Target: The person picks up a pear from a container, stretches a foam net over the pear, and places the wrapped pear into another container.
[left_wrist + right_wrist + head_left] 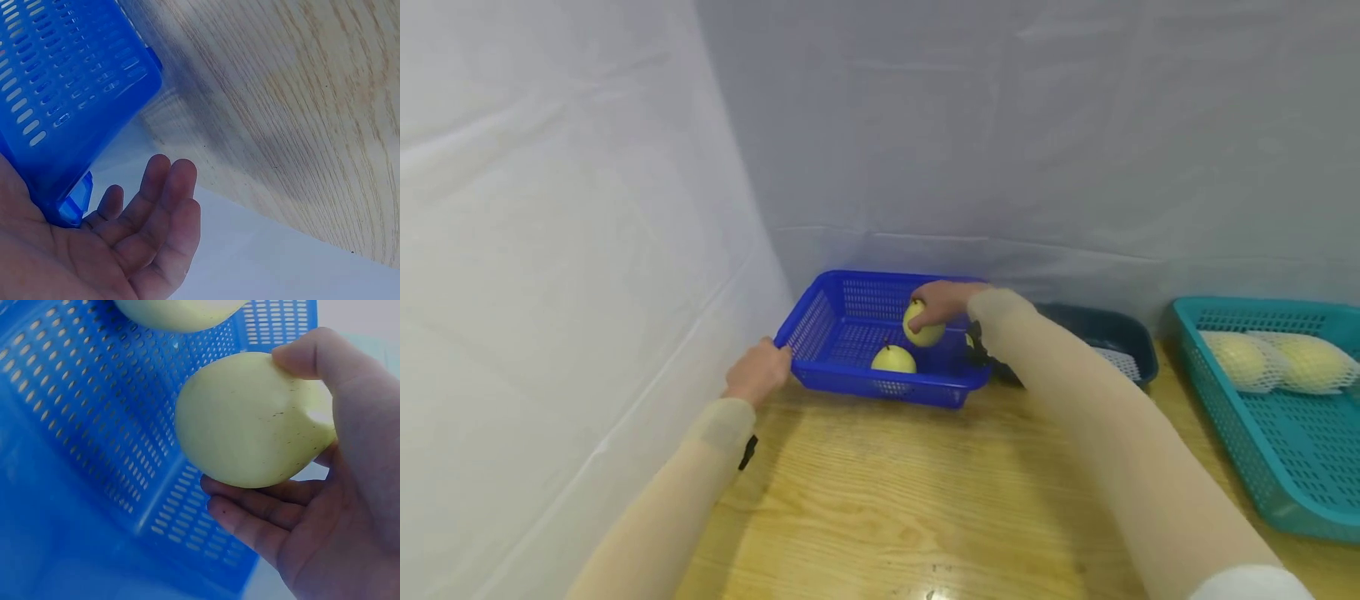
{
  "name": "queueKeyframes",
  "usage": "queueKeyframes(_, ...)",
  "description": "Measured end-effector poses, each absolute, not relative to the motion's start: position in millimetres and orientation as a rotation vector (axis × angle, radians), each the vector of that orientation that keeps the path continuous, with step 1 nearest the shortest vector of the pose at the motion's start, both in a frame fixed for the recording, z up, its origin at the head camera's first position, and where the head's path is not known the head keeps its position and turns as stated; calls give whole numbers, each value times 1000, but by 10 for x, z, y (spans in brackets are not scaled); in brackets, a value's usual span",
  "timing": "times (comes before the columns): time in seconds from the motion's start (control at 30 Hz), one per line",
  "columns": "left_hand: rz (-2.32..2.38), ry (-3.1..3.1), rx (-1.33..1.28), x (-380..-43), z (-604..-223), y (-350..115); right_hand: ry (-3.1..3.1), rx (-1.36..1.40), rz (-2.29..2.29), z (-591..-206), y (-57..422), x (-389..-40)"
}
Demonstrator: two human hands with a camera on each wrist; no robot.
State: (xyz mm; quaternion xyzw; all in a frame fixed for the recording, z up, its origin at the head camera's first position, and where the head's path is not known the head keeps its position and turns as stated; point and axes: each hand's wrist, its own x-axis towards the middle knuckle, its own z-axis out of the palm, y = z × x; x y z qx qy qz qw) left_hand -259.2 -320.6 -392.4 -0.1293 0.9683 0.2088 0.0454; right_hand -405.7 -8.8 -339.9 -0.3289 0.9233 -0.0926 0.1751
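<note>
In the head view a blue plastic basket (850, 379) stands on the wooden table near the back wall. My left hand (758, 371) grips its rim at the left corner; in the left wrist view the fingers (181, 228) lie loosely bent beside the rim. Inside the basket, my right hand (946, 302) holds a yellow pear (922, 327), thumb on one side and fingers beneath, as the right wrist view shows. A second pear (893, 360) lies by the front wall. A sliver of yellow beside my right wrist strap is mostly hidden.
Behind my right forearm sits a dark basket (1138, 350) with white foam netting (1120, 362) in it. At the right, a teal basket (1262, 458) holds pears in foam nets (1307, 363). White sheeting (587, 250) rises at the left and back.
</note>
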Motion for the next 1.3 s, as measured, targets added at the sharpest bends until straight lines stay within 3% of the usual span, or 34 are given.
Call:
queueKeyframes(0.27,627,2938,-384,-2632,-3923,-3292,2664,-1061,-309,-3140,104,-3849)
queueKeyframes(0.77,575,2933,-351,-2676,-3856,-3376,2679,-1156,-234,-2553,616,-3157)
queueKeyframes(1.3,619,2909,-307,-2637,-3792,-3480,2550,-1196,-333,-2779,1122,-2500)
